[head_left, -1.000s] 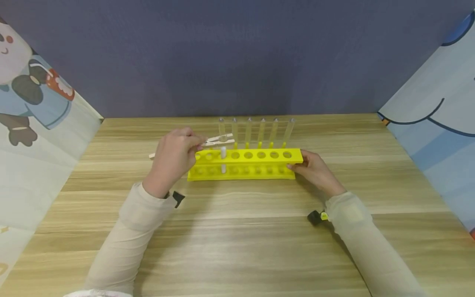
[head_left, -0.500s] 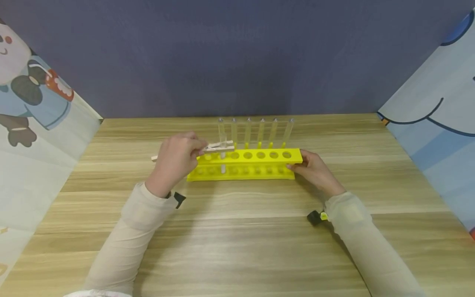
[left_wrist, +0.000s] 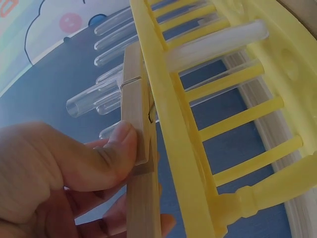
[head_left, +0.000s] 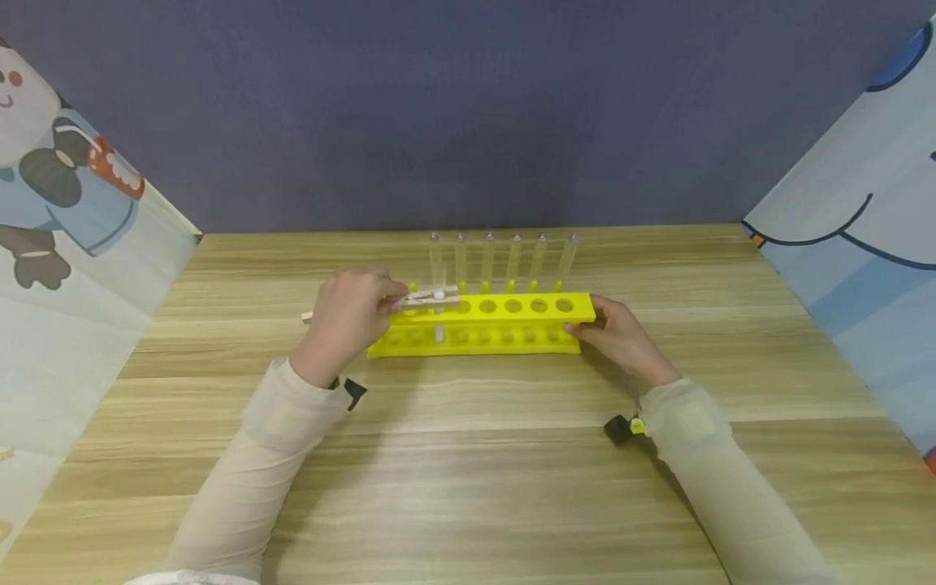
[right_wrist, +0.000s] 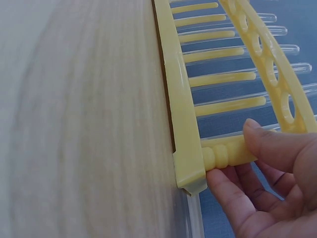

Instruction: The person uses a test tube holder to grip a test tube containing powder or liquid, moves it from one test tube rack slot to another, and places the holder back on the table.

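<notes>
My left hand (head_left: pixel 344 321) pinches a wooden test tube clamp (head_left: pixel 431 300) between thumb and fingers. The clamp's front end lies around an upright glass test tube with white contents (head_left: pixel 439 333), just above the top board of a yellow test tube rack (head_left: pixel 475 320). In the left wrist view, the tube's open mouth (left_wrist: pixel 74 107) sticks out beyond the clamp, and its white lower part (left_wrist: pixel 223 45) stands inside the rack. At the rack's right end, my right hand (head_left: pixel 621 337) grips the end post (right_wrist: pixel 225 152), thumb on one side and fingers on the other.
Several upside-down clear test tubes (head_left: pixel 515 260) sit on the yellow pegs along the rack's back. The rack stands on a wood-grain table (head_left: pixel 497 455). Behind the table rises a dark blue panel (head_left: pixel 468 114), with printed cartoon sheets at both sides.
My left hand has moved slightly down and right, bringing the clamp lower along the tube, close to the rack's top board. The clamp's front arms look nearer together. The right hand holds its place.
</notes>
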Tool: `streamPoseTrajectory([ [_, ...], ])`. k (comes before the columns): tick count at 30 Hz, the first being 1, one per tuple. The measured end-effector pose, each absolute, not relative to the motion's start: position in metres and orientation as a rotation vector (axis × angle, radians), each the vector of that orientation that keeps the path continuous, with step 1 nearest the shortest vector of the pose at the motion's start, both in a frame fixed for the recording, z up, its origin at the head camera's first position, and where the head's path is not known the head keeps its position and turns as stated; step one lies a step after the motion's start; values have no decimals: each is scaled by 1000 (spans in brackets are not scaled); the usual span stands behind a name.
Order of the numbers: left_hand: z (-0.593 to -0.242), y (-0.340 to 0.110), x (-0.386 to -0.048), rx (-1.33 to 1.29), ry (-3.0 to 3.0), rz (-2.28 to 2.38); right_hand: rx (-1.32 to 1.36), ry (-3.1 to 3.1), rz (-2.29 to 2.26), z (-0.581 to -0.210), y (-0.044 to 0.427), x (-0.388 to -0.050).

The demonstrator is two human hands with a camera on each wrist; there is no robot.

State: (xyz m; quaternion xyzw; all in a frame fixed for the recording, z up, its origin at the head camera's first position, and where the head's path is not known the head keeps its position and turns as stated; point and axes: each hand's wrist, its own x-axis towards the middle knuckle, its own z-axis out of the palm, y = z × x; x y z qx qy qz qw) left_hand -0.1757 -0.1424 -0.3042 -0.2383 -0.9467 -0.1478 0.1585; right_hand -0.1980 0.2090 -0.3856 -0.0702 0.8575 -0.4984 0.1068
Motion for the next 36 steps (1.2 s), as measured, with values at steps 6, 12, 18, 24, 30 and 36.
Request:
streamPoseTrajectory([
  [6,-306,-143,-177,-672,-2754,-415,-210,2511,-1481,-385,208,-199],
  [12,-306,-144,-179,-678,-2778,-432,-202,2519,-1477,-386,208,-199],
  [18,-306,-144,-179,-686,-2802,-437,-215,2528,-1475,-386,208,-200],
  [24,-307,-145,-180,-680,-2818,-436,-212,2516,-1480,-386,208,-199],
  [30,-306,-145,-180,-678,-2831,-435,-204,2504,-1494,-386,209,-198],
  [36,-305,-144,-179,-667,-2858,-445,-208,2503,-1498,-386,209,-198],
])
